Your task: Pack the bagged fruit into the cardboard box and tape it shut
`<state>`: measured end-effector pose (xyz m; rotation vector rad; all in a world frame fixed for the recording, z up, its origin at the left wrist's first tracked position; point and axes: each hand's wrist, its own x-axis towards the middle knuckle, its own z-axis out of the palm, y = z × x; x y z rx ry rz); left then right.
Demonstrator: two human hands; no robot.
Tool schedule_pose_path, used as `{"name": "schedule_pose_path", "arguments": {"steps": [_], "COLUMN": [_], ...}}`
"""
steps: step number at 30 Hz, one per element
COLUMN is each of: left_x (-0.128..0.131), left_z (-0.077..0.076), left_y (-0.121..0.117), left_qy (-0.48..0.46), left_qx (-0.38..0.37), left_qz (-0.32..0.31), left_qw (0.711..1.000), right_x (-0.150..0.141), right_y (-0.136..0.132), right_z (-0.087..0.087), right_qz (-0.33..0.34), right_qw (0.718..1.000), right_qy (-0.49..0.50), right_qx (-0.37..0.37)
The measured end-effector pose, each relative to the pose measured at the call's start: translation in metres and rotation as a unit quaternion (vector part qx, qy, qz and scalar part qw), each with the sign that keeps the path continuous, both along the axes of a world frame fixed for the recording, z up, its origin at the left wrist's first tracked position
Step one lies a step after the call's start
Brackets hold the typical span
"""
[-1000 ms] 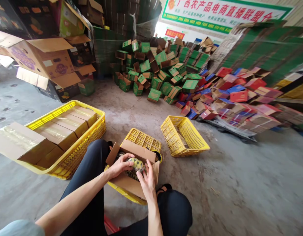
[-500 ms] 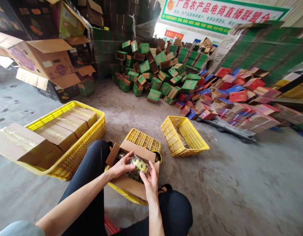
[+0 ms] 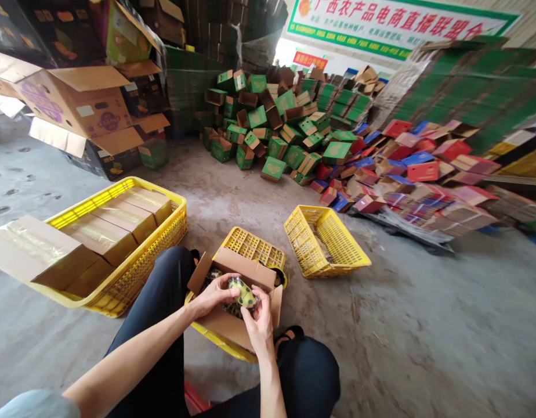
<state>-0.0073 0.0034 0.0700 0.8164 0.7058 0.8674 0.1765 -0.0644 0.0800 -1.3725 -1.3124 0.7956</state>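
Through the head camera, I see a yellow, dark-spotted wrapped item (image 3: 242, 292) over an open cardboard carton (image 3: 246, 264), its long axis slanting from upper left down to lower right. The left hand (image 3: 216, 291) pinches its upper-left end between thumb and fingers, and the right hand (image 3: 259, 322) grips the lower-right end, leaving both hands equally near it.

Stained grey floor (image 3: 407, 331) — yellow crates (image 3: 299, 247) nearby, tumbled green cartons (image 3: 274, 168) farther off.
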Motion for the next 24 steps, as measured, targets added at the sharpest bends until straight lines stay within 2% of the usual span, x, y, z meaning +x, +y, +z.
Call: {"name": "schedule_pose_path", "arguments": {"steps": [3,8,12,16,18,20,21,24], "left_x": [-0.003,-0.015,-0.021,-0.022,-0.021,-0.021,-0.020,-0.018], "left_z": [-0.001,0.008,0.014,0.009,0.003,-0.002,-0.005,-0.010], "left_y": [0.006,0.019,0.025,0.026,0.026,0.024,0.023,0.020], "left_qy": [0.015,0.024,0.059,0.124,0.153,0.213,0.261,0.427], "left_qx": [-0.001,0.003,0.065,0.115,0.155,0.208,0.233,0.287], "left_qz": [0.072,0.194,0.214,0.219,0.220,0.200,0.179,0.103], "left_qw": [0.997,0.981,0.973,0.961,0.951,0.934,0.920,0.851], "right_x": [0.003,0.013,0.013,0.008,0.004,-0.002,-0.007,-0.022], "right_y": [0.001,0.005,0.006,0.013,0.022,0.035,0.043,0.070], "right_z": [-0.005,-0.014,-0.015,-0.007,0.000,0.006,0.008,0.008], "right_qz": [0.018,-0.036,-0.030,0.027,0.071,0.134,0.174,0.220], "right_qw": [0.998,0.997,0.999,0.992,0.970,0.924,0.884,0.834], "right_qy": [0.047,0.063,0.018,-0.123,-0.231,-0.352,-0.417,-0.472], "right_qx": [-0.024,-0.031,-0.014,0.028,0.004,-0.069,-0.121,-0.183]}}
